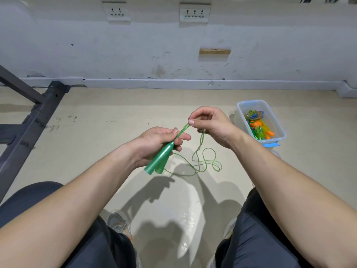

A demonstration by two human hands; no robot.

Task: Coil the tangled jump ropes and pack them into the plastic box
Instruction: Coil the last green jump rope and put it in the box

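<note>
Person is sitting on the floor, knees at the bottom of the shot, working on a green jump rope. The left hand [156,140] is wrapped around both green handles [159,160], which are held side by side with their butt ends pointing down toward 7 o'clock. The right hand [210,124] sits just off at 1 o'clock from the left, thumb and forefinger pinching a couple of strands of the green cord [201,163] where they come out of the handle tips, so the short bit between the hands is pulled straight. The rest of the cord drops from the right hand and lies in loose messy loops on the floor [116,117], roughly 5 o'clock from that hand. The plastic box [243,122] is on the floor at about 3 o'clock from the hands, well apart from them, open on top, with a bunch of colourful ropes [258,125] already inside: orange, green, yellow stuff. A blue lid [271,145] peeks out at the box's near end. Dark metal frame [29,122] over at 9 o'clock, wall sockets [116,11] up at 12.
</note>
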